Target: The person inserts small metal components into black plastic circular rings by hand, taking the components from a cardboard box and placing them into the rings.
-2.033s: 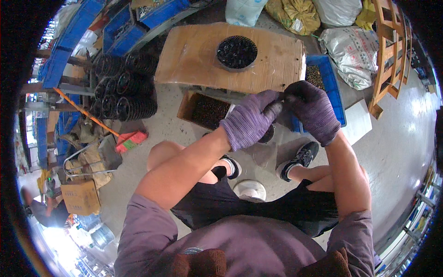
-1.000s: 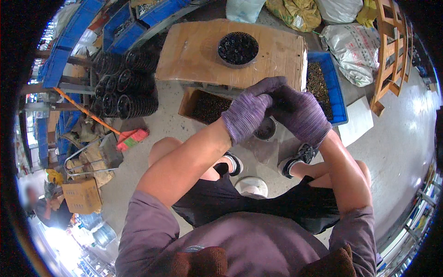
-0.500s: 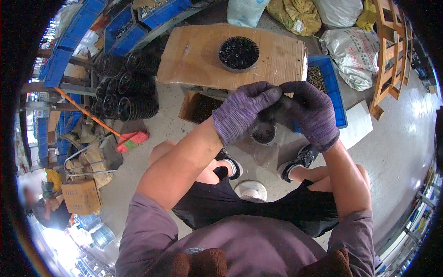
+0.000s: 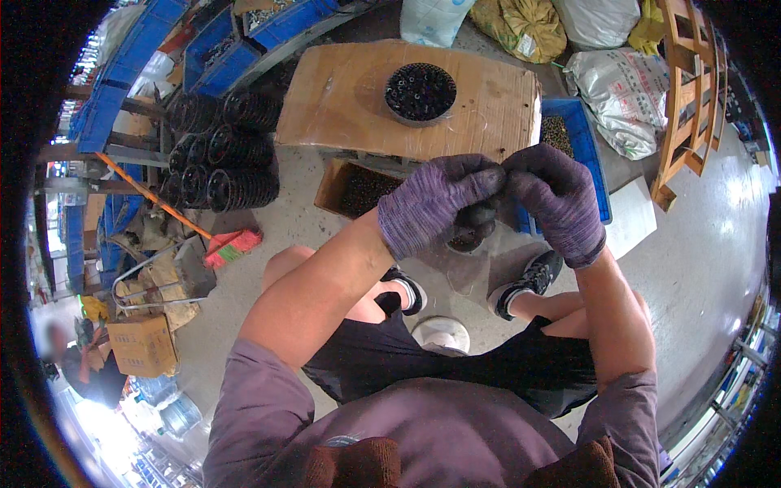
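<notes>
Purple knit gloves with dark palms cover both my hands, which meet fingertip to fingertip just in front of the cardboard-topped table [image 4: 342,98]. My left hand [image 4: 443,199] is closed, thumb against fingers, and whatever it pinches is too small and dark to make out. My right hand [image 4: 557,199] is curled in a pinch against the left fingertips, its contents hidden as well. On the cardboard stands a round basket [image 4: 420,93] of small black ring-like parts. Below my left fingers a small round container [image 4: 465,244] on the floor is partly covered by the hand.
A cardboard box [image 4: 332,189] of small dark parts sits under the table's near edge. Right of the table is a blue crate [image 4: 587,146] holding small brassy parts. Stacked black baskets [image 4: 240,150], a red broom [image 4: 232,248] and a wooden pallet [image 4: 687,98] stand around.
Both hands have shifted slightly right and nearer to me, still meeting at the fingertips. The left hand now covers more of the small floor container.
</notes>
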